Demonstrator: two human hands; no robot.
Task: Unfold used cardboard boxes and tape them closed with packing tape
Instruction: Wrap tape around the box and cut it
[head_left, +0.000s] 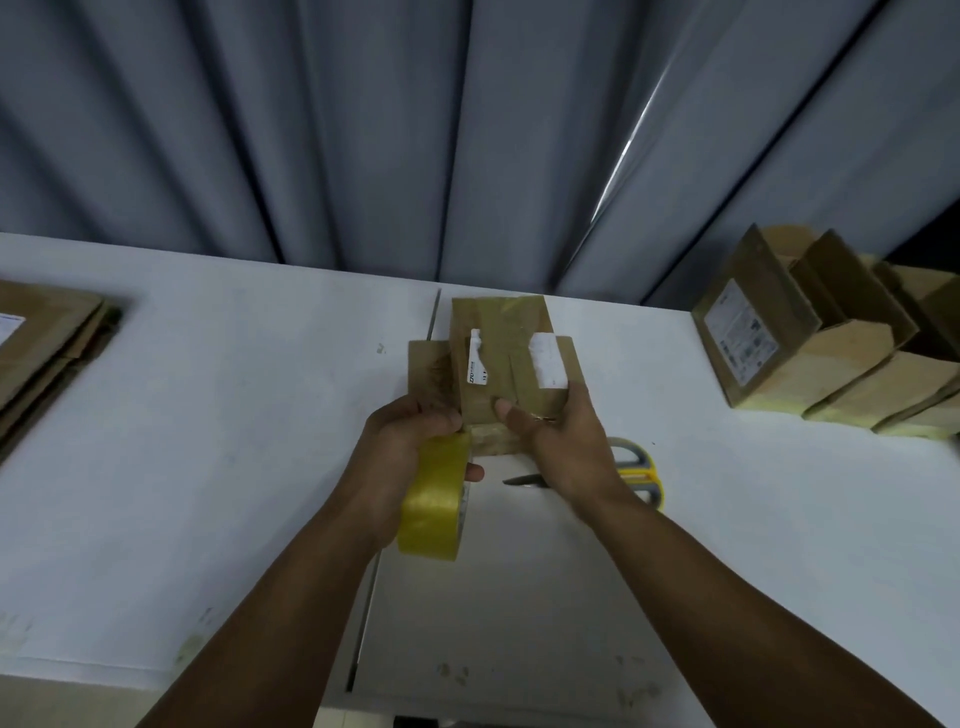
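Bearing torn labels, brown box

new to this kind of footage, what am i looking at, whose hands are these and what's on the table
There is no machine: a person wears a camera on the head, so this one picture looks down at their own arms. The left hand grips a roll of yellow tape. The right hand holds a small cardboard box on the white table. Scissors lie there too, partly hidden by that wrist. Flat cardboard is stacked far left, made-up boxes stand far right.
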